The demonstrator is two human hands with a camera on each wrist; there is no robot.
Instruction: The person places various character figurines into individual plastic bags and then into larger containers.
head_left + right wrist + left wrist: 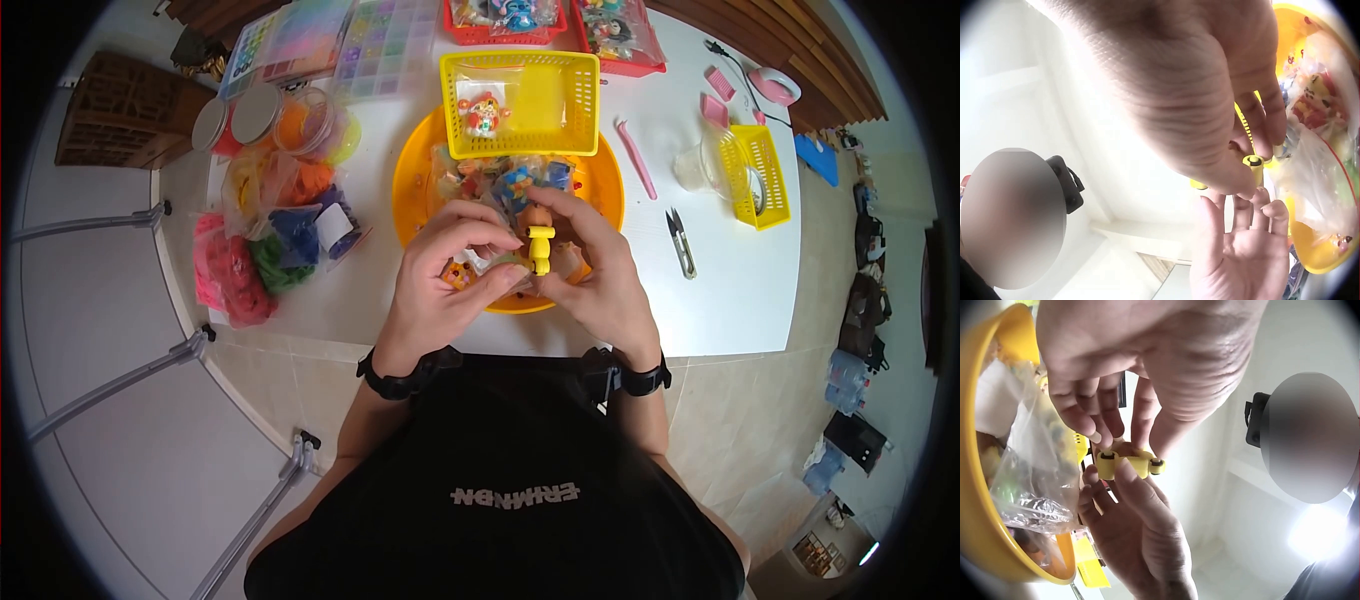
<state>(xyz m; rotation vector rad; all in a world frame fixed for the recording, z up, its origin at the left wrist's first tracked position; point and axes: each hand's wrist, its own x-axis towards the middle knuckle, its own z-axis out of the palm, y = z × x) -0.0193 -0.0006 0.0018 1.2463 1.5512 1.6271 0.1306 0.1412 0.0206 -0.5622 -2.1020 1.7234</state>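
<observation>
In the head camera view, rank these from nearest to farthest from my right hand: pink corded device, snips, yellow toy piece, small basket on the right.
From your right hand:
1. Yellow toy piece, at your fingertips.
2. Snips, just right of the hand.
3. Small basket, farther right.
4. Pink corded device, beyond the basket.
</observation>
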